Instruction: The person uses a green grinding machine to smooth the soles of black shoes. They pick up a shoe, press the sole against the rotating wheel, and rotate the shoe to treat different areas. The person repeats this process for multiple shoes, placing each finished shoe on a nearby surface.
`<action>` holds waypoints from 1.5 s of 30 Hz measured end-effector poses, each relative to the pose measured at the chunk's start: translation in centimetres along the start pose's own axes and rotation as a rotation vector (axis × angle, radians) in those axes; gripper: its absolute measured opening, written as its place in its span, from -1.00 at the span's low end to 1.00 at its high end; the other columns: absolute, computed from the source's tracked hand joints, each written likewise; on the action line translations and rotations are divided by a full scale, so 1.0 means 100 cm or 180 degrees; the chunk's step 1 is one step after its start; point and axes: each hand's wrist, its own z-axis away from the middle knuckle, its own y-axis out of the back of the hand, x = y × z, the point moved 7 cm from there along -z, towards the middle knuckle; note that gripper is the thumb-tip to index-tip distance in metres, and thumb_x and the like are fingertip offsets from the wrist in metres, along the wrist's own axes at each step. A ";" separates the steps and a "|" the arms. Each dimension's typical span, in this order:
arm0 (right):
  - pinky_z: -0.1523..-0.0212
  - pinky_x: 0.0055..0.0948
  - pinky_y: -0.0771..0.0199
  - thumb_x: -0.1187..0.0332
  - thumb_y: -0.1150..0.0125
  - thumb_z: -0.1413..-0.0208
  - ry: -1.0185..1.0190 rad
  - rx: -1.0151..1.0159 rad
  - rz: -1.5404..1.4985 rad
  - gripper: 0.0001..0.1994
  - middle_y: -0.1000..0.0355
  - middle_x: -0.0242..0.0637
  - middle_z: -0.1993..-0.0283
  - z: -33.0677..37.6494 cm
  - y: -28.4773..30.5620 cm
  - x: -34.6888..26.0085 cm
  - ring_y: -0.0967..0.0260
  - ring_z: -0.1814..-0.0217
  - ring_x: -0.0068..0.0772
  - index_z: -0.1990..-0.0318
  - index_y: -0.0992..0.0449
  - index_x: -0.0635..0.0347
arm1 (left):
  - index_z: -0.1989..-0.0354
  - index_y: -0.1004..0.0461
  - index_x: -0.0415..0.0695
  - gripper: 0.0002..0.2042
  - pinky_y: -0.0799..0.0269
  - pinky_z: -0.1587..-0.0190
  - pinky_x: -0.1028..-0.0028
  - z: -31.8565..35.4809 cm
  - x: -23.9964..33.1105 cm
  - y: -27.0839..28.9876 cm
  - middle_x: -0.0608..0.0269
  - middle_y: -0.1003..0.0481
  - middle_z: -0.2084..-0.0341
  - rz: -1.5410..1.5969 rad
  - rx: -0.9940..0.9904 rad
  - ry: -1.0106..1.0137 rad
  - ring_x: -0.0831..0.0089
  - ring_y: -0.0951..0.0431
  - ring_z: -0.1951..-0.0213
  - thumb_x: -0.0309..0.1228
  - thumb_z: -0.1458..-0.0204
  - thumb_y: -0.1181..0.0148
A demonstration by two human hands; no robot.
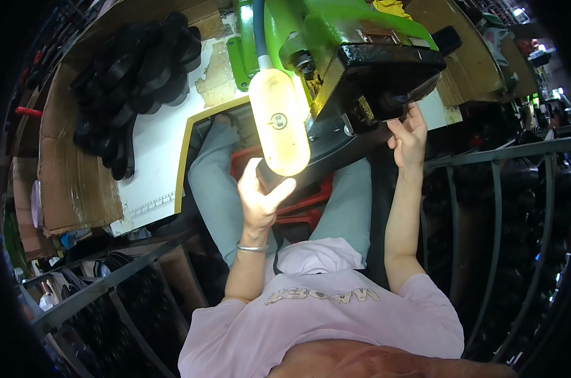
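Observation:
A long black piece, by its shape a shoe sole [345, 148], lies aslant under the head of a green machine [367, 31]. My left hand [260, 196] grips its near left end between thumb and fingers. At the other end my right hand [409, 137] has its fingers closed, close below the machine's black housing [386, 63]; the fingertips are partly hidden there. A lit, pale yellow oval lamp [278, 126] on a grey-blue flexible neck hangs in front and covers part of the sole and some of the left fingers.
On the white table [150, 151] to the left, a pile of black soles [141, 63] sits inside a cardboard box [71, 157]. Another cardboard box [468, 63] stands right of the machine. Metal racks [496, 189] with dark items flank me. Something red [301, 217] shows between my legs.

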 end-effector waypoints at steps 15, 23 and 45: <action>0.66 -0.76 -0.22 0.51 -0.39 0.04 -0.0109 0.0099 -0.0282 -0.51 -0.44 -0.29 0.18 0.038 -0.025 0.028 -0.34 0.39 -0.70 -0.05 -0.30 0.32 | 0.13 -0.40 -0.20 -0.57 -0.44 0.13 0.51 0.017 0.026 0.034 0.31 -0.53 0.31 -0.0352 0.0105 -0.0240 0.56 -0.51 0.25 -0.55 0.22 -0.44; 0.72 -0.75 -0.20 0.50 -0.36 0.00 -0.0312 0.0157 -0.0316 -0.55 -0.43 -0.33 0.18 0.029 -0.015 0.039 -0.33 0.41 -0.70 -0.05 -0.33 0.27 | 0.16 -0.43 -0.23 -0.60 -0.45 0.17 0.53 0.003 0.035 0.018 0.30 -0.54 0.36 -0.0553 0.0139 -0.0341 0.56 -0.52 0.31 -0.56 0.24 -0.42; 0.04 -0.50 -0.43 0.57 -0.40 0.03 0.0145 -0.0187 -0.0346 -0.57 -0.47 -0.26 0.16 0.063 -0.059 0.044 -0.42 0.13 -0.54 0.04 -0.29 0.28 | 0.25 -0.50 -0.21 -0.45 -0.35 0.18 0.28 -0.001 0.059 -0.005 0.12 -0.48 0.41 -0.4307 -0.0610 -0.1451 0.17 -0.46 0.33 -0.05 0.32 -0.49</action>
